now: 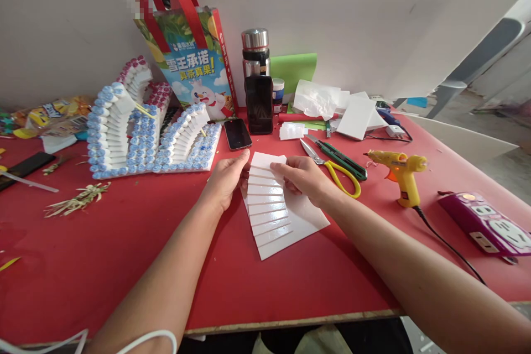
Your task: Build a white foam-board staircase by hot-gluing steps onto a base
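In the middle of the red table, a white piece with several stepped strips (pixel 267 199) fans toward me in a slight curve, over a flat white board (pixel 305 218). My left hand (pixel 226 180) grips its far left edge, thumb stretched along the side, fingers partly hidden behind it. From the right, my right hand (pixel 302 177) pinches the far end, its thumb on the top strip and its other fingers underneath. Just beyond my right hand lie yellow-handled scissors (pixel 342 180) and a green utility knife (pixel 342 159).
Blue-and-white stepped models (pixel 120 133) stand at the left, before a printed bag (pixel 194 66). A phone (pixel 238 134) lies near a steel flask (pixel 255 47). On the right are a yellow glue gun (pixel 400 168) with its cord and a purple power strip (pixel 483 221).
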Motion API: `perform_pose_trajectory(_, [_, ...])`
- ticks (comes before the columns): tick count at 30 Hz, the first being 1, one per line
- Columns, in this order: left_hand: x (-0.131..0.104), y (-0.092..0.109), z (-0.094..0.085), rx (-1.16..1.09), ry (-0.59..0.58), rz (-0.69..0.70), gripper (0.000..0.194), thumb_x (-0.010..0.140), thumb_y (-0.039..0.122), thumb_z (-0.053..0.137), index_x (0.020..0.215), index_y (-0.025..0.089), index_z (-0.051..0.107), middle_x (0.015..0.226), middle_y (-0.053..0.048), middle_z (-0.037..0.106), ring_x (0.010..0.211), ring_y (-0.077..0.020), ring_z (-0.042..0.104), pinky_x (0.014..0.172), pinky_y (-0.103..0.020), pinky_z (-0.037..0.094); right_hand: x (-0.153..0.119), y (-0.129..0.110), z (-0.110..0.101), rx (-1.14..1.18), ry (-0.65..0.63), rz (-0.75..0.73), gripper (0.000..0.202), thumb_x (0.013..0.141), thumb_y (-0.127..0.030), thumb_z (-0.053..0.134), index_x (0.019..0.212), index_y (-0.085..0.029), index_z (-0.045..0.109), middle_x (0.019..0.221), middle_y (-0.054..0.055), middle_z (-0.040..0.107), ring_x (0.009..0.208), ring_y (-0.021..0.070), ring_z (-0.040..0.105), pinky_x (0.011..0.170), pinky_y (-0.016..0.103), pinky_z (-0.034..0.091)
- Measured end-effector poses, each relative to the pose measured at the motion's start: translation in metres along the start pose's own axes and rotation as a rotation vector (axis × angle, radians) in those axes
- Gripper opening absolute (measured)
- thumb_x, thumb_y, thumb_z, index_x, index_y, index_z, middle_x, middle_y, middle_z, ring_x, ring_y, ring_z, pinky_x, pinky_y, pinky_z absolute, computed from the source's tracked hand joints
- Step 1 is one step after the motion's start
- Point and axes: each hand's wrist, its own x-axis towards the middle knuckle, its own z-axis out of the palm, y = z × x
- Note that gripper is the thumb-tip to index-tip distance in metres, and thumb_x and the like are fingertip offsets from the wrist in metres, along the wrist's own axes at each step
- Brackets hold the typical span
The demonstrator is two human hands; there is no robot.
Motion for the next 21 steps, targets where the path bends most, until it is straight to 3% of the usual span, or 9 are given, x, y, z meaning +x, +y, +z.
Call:
perform_pose_trajectory(9, [-0.0022,0.0014,0.0013,0.086,0.005,0.020,0.042,0.070,0.056,0.081,0.069,0.016,0.068,0.061,-0.002,0.060,0.051,-0.0119,0.051,0.047,-0.025,0.037,0.0004,-0.0021,0.0006,0.022,0.008,0.000,0.035,0.084,-0.042,0.069,0.066,-0.021,0.047,0.055,-0.004,0.046,0.050,0.0094,0.039,0.049,0.026,0.028])
perform_pose_trajectory(15, [-0.0010,0.0010,-0.0021,0.083,-0.013,0.020,0.043,0.073,0.057,0.079,0.069,0.015,0.068,0.062,-0.002,0.061,0.050,-0.0108,0.051,0.046,-0.024,0.035,-0.0011,-0.0033,-0.0016,0.037,0.010,-0.020,0.039,0.087,-0.046,0.066,0.064,-0.020,0.047,0.056,-0.004,0.047,0.049,0.0085,0.039,0.049,0.025,0.029])
perform_pose_trajectory(21, [0.0000,0.0009,-0.0049,0.101,-0.037,0.046,0.039,0.071,0.051,0.082,0.066,0.016,0.065,0.060,0.000,0.059,0.050,-0.0099,0.050,0.047,-0.025,0.035,-0.0015,-0.0045,-0.0042,0.048,0.010,-0.028,0.036,0.085,-0.038,0.067,0.060,-0.020,0.049,0.053,-0.002,0.050,0.048,0.0097,0.044,0.048,0.025,0.030])
